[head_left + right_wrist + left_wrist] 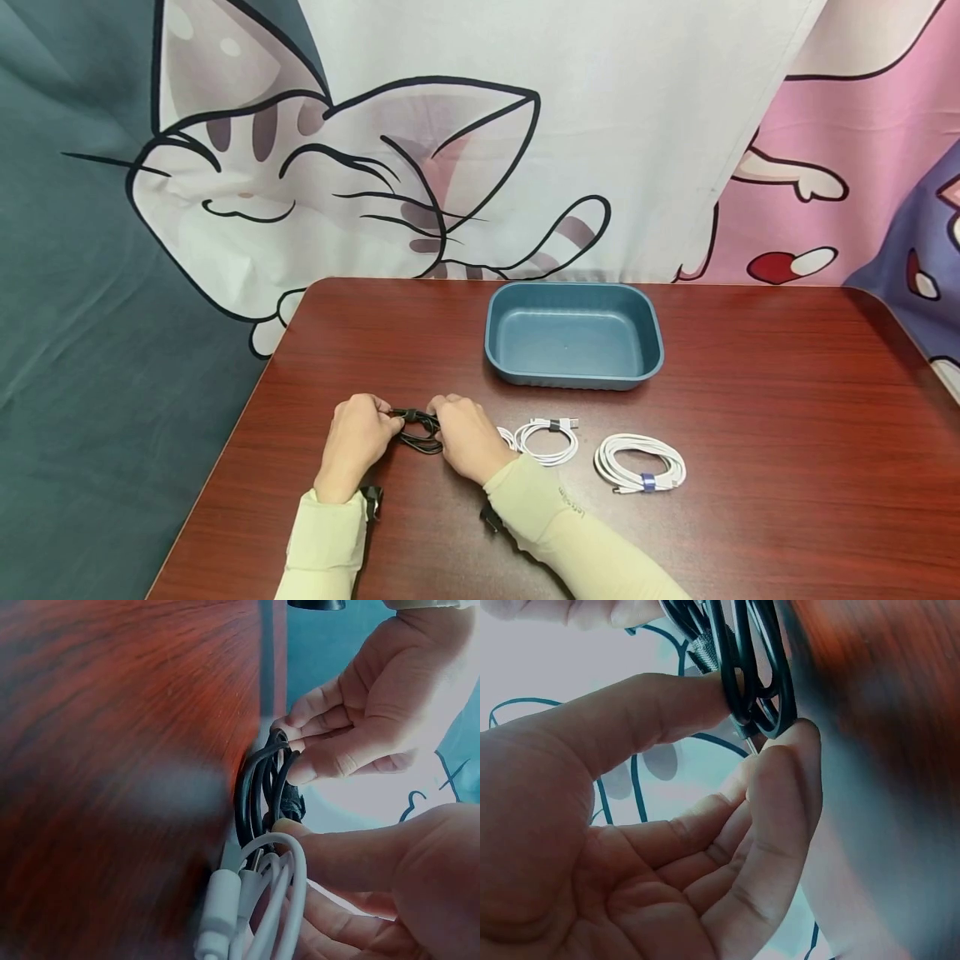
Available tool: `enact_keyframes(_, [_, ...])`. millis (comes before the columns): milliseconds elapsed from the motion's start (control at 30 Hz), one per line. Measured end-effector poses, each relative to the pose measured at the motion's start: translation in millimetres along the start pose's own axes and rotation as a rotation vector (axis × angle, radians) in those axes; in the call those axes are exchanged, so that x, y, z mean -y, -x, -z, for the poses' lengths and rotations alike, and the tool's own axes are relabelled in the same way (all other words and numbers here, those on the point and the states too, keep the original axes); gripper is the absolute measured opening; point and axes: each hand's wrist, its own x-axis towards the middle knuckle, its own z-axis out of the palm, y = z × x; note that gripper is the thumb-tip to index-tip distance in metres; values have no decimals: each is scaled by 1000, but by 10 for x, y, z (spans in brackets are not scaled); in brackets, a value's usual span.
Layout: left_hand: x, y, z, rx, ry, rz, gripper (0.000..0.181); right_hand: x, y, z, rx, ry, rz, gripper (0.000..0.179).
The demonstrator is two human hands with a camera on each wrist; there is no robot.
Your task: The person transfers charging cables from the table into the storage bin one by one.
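Observation:
A coiled black cable (424,445) lies between my two hands over the table, a black strap round its strands. My left hand (354,440) pinches the left end of the coil between thumb and fingers, as the left wrist view of the black cable (739,675) shows. At the other end, my right hand (472,437) grips the coil, its thumb on the strands in the right wrist view. Close beside the right hand is a coiled white cable (553,460) with a black strap and a USB plug; the hand partly hides its left side.
A second white cable coil (639,463) with a blue strap lies farther right. Behind the cables, a blue rectangular bin (573,382) stands near the back edge of the brown table (787,400). A cat-printed curtain (465,167) hangs behind the table.

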Motion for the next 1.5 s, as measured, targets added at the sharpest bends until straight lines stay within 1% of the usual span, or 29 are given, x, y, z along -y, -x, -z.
enact_keyframes(167, [-3, -2, 0, -10, 7, 4, 11, -12, 7, -1, -10, -23, 3, 24])
enact_keyframes(333, [-3, 4, 9, -8, 5, 9, 12, -15, 4, 0, -16, -29, 18, 24])
enact_keyframes(567, [-3, 0, 25, -18, 2, 3, 10, -24, -11, -4, -21, -48, 24, 25])
enact_keyframes(733, [5, -4, 31, -27, 19, -3, 11, -30, -16, 0, -35, -76, 11, 26])
enact_keyframes(1000, [7, 4, 58, -16, 48, -4, 15, -42, -14, 13, -48, -89, -14, 26])
enact_keyframes(1233, [13, 14, 69, -23, 57, -13, 16, -45, -12, 27, -46, -96, 1, 26])
enact_keyframes(1500, [8, -2, 72, -24, 61, -8, 19, -47, -13, 41, -55, -109, -5, 25])
